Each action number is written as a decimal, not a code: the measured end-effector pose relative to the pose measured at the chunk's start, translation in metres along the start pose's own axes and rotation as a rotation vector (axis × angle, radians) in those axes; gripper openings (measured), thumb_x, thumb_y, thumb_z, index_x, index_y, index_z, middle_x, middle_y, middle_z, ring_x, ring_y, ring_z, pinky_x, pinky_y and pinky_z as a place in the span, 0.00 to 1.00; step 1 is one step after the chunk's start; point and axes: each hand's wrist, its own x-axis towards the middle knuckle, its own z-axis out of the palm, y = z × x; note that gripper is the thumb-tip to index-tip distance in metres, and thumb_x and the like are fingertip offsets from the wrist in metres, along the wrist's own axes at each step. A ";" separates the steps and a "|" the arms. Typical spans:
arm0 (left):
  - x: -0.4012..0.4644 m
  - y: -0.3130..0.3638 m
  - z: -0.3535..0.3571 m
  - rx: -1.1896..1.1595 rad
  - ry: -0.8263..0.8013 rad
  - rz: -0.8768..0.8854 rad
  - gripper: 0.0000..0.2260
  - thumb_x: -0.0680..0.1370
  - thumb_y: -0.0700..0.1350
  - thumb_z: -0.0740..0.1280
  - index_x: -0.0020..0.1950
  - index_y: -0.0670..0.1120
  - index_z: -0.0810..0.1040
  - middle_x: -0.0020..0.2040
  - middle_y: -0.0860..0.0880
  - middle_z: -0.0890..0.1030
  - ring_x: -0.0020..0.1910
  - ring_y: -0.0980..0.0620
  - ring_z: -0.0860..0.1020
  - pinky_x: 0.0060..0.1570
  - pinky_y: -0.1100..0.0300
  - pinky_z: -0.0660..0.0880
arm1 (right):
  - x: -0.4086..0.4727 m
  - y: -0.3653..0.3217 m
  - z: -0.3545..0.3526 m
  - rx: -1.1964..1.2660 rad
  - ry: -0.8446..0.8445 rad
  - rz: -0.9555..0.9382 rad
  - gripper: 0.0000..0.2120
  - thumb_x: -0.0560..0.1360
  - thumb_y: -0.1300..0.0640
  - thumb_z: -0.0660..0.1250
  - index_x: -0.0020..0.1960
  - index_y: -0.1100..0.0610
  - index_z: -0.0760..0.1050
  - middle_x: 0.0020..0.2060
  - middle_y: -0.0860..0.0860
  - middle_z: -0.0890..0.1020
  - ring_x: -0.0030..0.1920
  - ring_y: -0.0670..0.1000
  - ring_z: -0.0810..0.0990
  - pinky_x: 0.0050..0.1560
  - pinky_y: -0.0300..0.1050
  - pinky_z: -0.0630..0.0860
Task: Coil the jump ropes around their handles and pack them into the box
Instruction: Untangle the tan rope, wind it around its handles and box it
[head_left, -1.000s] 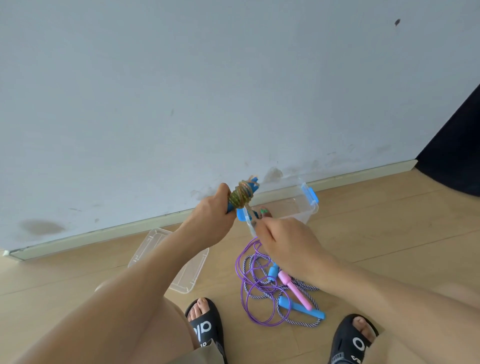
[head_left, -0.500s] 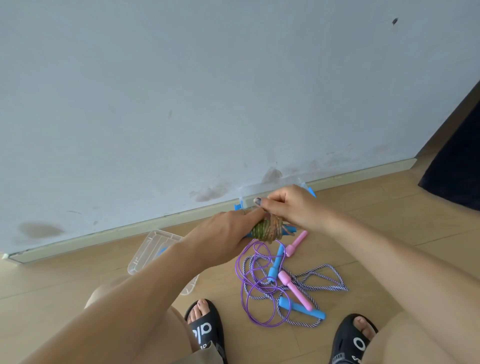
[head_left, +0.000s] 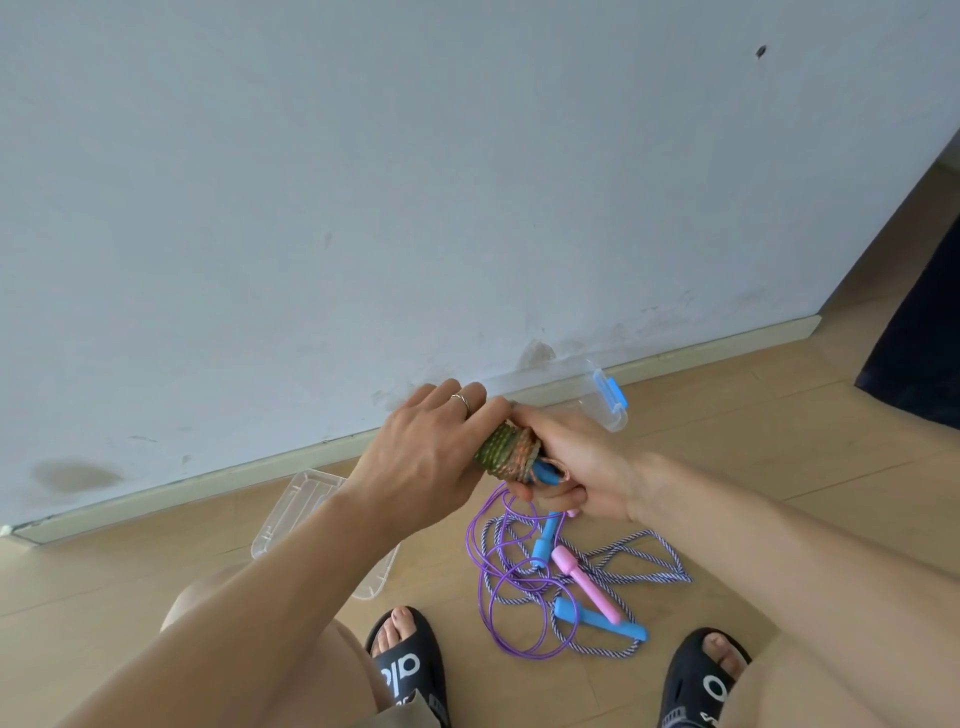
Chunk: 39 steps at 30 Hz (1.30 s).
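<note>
A green and orange jump rope (head_left: 506, 451) is coiled tight around its blue handles and held in the air above the floor. My left hand (head_left: 426, 457) grips its left end; my right hand (head_left: 571, 467) grips the handle end on the right. Below them on the wooden floor lies a loose tangle: a purple rope (head_left: 506, 582), a blue-and-white striped rope (head_left: 644, 558), pink handles (head_left: 584, 582) and blue handles (head_left: 597, 621). The clear plastic box (head_left: 605, 400) with blue latches stands by the wall, mostly hidden behind my hands.
The clear box lid (head_left: 306, 499) lies on the floor to the left, partly under my left forearm. My feet in black slides (head_left: 410, 670) (head_left: 701, 680) are at the bottom. A dark object (head_left: 919, 343) stands at the right past the wall corner.
The coiled bundle has dropped lower and turned. My right hand moved from the top of the bundle to its right end and closed around the handles.
</note>
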 end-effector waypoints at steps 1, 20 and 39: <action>-0.001 0.002 -0.002 0.001 -0.019 0.012 0.18 0.70 0.46 0.64 0.59 0.46 0.75 0.47 0.50 0.75 0.45 0.45 0.73 0.49 0.51 0.73 | -0.001 0.000 0.001 -0.050 0.035 -0.019 0.28 0.84 0.44 0.52 0.31 0.57 0.73 0.25 0.58 0.75 0.18 0.48 0.57 0.24 0.39 0.49; -0.002 0.009 -0.001 -0.547 -0.083 -0.078 0.15 0.78 0.64 0.55 0.61 0.60 0.68 0.49 0.58 0.75 0.43 0.57 0.73 0.42 0.65 0.70 | -0.004 -0.001 0.002 0.276 -0.196 0.142 0.24 0.81 0.45 0.53 0.30 0.52 0.69 0.23 0.49 0.67 0.20 0.43 0.57 0.22 0.37 0.50; 0.017 0.008 0.001 -1.144 -0.002 -0.639 0.15 0.85 0.54 0.53 0.50 0.47 0.74 0.37 0.45 0.74 0.28 0.51 0.71 0.31 0.58 0.71 | -0.030 -0.016 0.016 -0.299 0.400 -0.372 0.04 0.81 0.60 0.60 0.54 0.55 0.72 0.37 0.50 0.84 0.30 0.52 0.75 0.24 0.35 0.69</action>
